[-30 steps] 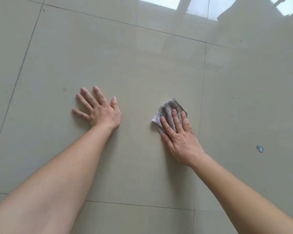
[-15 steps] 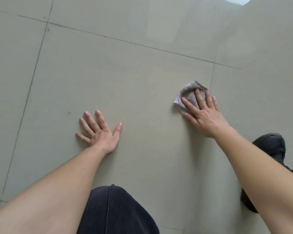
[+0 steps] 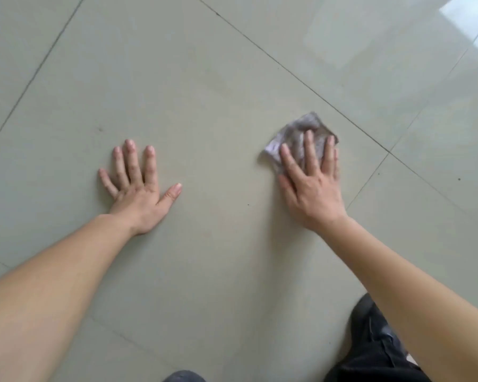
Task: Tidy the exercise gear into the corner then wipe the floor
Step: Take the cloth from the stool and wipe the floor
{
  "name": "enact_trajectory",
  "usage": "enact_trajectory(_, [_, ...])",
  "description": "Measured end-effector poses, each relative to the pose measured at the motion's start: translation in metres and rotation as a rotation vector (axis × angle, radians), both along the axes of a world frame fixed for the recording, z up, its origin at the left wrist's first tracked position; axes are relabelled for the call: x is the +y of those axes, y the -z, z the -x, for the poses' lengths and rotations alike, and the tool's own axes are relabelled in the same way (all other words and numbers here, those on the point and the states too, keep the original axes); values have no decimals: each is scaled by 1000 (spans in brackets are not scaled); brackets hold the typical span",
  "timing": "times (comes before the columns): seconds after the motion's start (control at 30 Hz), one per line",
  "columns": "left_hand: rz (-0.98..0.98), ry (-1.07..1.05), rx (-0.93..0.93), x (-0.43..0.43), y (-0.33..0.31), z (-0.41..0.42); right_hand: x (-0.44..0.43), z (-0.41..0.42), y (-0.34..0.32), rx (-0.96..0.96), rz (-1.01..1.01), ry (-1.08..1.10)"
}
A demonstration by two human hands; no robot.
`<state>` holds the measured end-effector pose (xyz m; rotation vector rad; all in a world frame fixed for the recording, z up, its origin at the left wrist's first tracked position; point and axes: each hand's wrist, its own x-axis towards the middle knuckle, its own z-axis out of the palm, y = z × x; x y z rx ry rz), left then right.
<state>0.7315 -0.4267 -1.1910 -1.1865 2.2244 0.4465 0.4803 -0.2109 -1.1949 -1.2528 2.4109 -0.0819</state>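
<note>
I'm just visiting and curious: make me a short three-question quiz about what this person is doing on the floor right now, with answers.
1. True or false: the right hand presses a cloth flat against the tiled floor.
2. What is the left hand doing? A) gripping a sponge B) resting open, palm down, on the bare tile C) lifting a dumbbell
3. Fill in: the cloth lies close to a dark ____ line between tiles, on the near side of it.

Key
1. True; the fingers lie spread over the cloth.
2. B; the hand holds nothing.
3. Grout; the line runs diagonally just beyond the cloth.
</note>
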Motion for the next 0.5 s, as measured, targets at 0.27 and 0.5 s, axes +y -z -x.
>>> enact_trajectory(0.27, [175, -67, 271, 7, 18, -8, -52, 32, 9, 86, 113, -745])
enact_trajectory(0.5, [412, -195, 503, 9, 22, -34, -84, 75, 7, 108, -40, 212])
